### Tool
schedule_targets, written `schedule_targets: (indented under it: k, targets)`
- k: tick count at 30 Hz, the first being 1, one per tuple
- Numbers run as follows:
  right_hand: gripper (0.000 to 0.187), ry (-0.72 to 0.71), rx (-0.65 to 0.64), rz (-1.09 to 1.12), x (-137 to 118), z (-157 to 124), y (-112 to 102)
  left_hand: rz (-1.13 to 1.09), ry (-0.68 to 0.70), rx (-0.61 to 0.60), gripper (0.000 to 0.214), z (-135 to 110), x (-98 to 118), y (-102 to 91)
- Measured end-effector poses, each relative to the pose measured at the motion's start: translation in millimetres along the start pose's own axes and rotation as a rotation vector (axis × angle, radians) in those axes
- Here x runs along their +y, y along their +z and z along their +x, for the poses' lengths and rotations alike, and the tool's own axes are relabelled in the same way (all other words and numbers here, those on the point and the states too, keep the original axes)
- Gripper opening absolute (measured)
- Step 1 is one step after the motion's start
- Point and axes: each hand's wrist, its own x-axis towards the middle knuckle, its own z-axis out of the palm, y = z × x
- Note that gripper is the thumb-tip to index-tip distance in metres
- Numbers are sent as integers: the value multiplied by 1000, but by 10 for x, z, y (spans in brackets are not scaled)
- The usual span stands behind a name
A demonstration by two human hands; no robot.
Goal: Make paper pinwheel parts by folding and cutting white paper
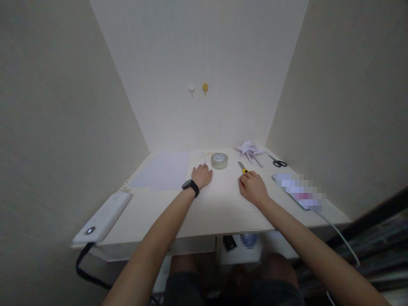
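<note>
My left hand (pixel 202 175), with a black watch (pixel 190 186) at its wrist, lies palm down on the white desk (pixel 210 216). Its fingers are apart, close to a thin pale strip (pixel 205 160) too small to make out. Further right, my right hand (pixel 254 188) is curled around a yellow utility knife (pixel 244 170), whose blade points away to the back left. Between and beyond the hands sits a roll of clear tape (pixel 219 161). Pale lavender paper sheets (pixel 162 170) lie flat to the left of my left hand.
A folded paper piece (pixel 249 150) and black-handled scissors (pixel 279 163) lie at the back right. A phone-like slab with a blurred screen (pixel 295 191) and cable is at right. A white device (pixel 105 216) lies front left. Walls enclose three sides; two hooks (pixel 205 88) hang on the back one.
</note>
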Motion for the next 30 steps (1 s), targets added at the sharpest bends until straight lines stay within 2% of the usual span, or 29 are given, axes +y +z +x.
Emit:
schedule_targets:
  k: [4,7,9,10,14,19,25,30]
  targets:
    - [27,4,-33,-18,19,12,-19,-13,0,2,47,88,2,6]
    - [27,18,-46,-21,36,16,-16,30,0,61,54,-35,-32,-72]
    - [28,21,-49,-25,44,17,-14,125,-44,112,50,-189,-98,-180]
    - [28,21,-49,-26,47,17,-15,168,-72,103,49,-273,-145,-246]
    - [30,44,-48,-27,59,16,-38,193,-247,-93,53,-543,-376,-504]
    - [34,68,-41,-40,77,-10,-58,170,-285,-170,47,-647,-580,-631]
    - [32,27,-22,-47,79,-67,-45,242,-216,-213,36,-789,-567,-650]
    - [30,7,40,-75,70,-112,-44,291,-211,-141,35,-1024,-486,-651]
